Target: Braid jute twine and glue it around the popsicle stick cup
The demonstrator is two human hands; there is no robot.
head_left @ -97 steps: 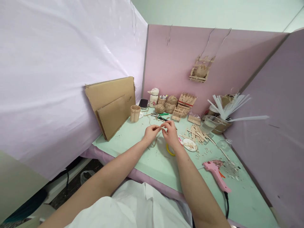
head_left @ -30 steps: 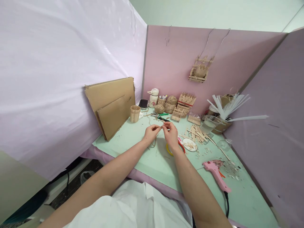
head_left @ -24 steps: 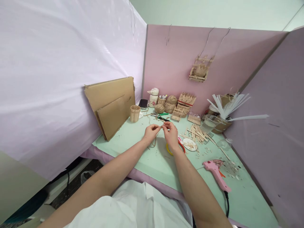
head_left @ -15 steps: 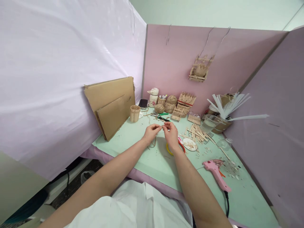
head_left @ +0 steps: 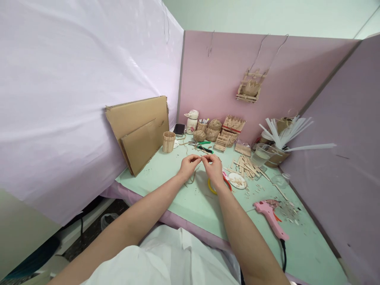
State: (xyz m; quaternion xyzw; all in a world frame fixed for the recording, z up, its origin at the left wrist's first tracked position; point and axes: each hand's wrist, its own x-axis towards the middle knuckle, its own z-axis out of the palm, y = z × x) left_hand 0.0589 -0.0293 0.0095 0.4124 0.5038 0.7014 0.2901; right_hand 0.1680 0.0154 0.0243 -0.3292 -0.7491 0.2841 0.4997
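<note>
Over the middle of the table, my left hand (head_left: 190,165) is closed in a pinch on a length of brown twine (head_left: 192,180), whose loose part hangs and curls down onto the tabletop. Fingertip to fingertip with it, my right hand (head_left: 212,166) pinches at the same spot. The bit of twine between the fingers is mostly hidden. Under my right wrist lie a yellow ring and a red ring (head_left: 228,184), partly covered. Just beyond the hands are green-and-black-handled pliers (head_left: 204,148).
A pink glue gun (head_left: 271,217) lies at right, near a white dish (head_left: 237,180) and a pile of wooden sticks (head_left: 246,166). Cardboard sheets (head_left: 142,138) lean at left beside a stick cup (head_left: 169,142). Twine balls (head_left: 199,135) and a white bottle (head_left: 192,122) stand behind.
Both hands have shifted slightly, with the right fingertips moving a little left against the left ones. The small piece seen between the fingertips is now mostly covered.
</note>
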